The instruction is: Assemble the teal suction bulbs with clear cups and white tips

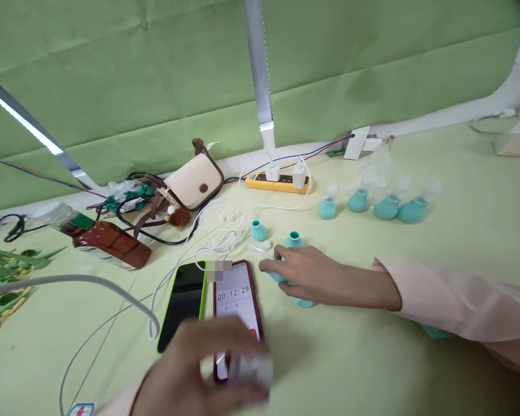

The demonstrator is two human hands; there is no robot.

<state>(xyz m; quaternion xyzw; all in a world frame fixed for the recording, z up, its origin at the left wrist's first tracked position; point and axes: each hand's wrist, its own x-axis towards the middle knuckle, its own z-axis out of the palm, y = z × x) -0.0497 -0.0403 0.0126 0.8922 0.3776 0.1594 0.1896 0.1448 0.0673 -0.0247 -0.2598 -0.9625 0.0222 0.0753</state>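
Note:
My right hand (305, 274) lies on the table with its fingers curled over a teal rubber bulb (281, 277), partly hidden beneath it. Two more teal bulbs (259, 230) stand just beyond the fingertips, beside a small clear tip (262, 246). My left hand (203, 370) is low in front, blurred, closed round a small pale clear piece (253, 367). It hovers over a red-cased phone (236, 294) showing a timer of 00:12:29. A green-cased phone (184, 303) with a dark screen lies next to it.
A row of several teal bulbs with clear tips (385, 207) stands at the back right. A yellow power strip (279, 182), white cables (216, 240), a cream bag (193, 182), a brown bottle (108, 240) and green plastic parts (4, 277) lie across the left half.

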